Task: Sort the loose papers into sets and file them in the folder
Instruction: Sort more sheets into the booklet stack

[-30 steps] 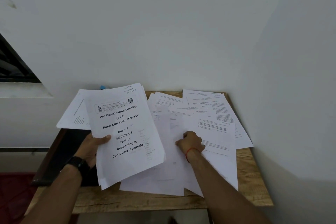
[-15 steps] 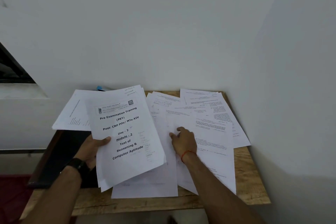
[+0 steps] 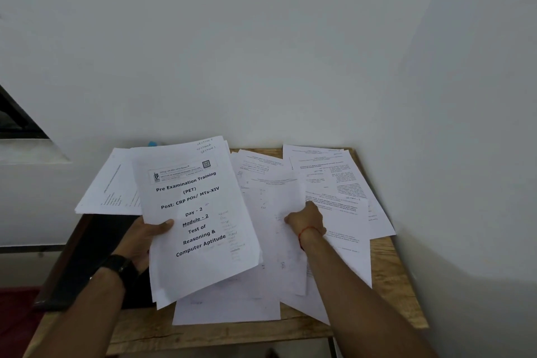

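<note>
Holding a thick stack of white printed pages (image 3: 197,212) topped by a cover sheet reading "Pre Examination Training", my left grip (image 3: 145,238) has its thumb across the front and its fingers curled behind. That keeps the set lifted off the pale wooden tabletop (image 3: 401,285). Just beside it, my right grip (image 3: 305,219) pinches the edge of one faintly printed white sheet (image 3: 276,200), which bows up from the spread of loose white papers (image 3: 226,308) lying under and around it. Below the stack on my left lies the flat dark folder (image 3: 87,256); I cannot tell whether anything is in it. Farther back, more overlapping text-covered sheets (image 3: 328,171) sit near the wall on the right, and a few others (image 3: 110,186) poke out behind the stack on the left. I judge the sorting partly done: one set is gathered, many sheets remain loose, and filing seems not yet begun.
</note>
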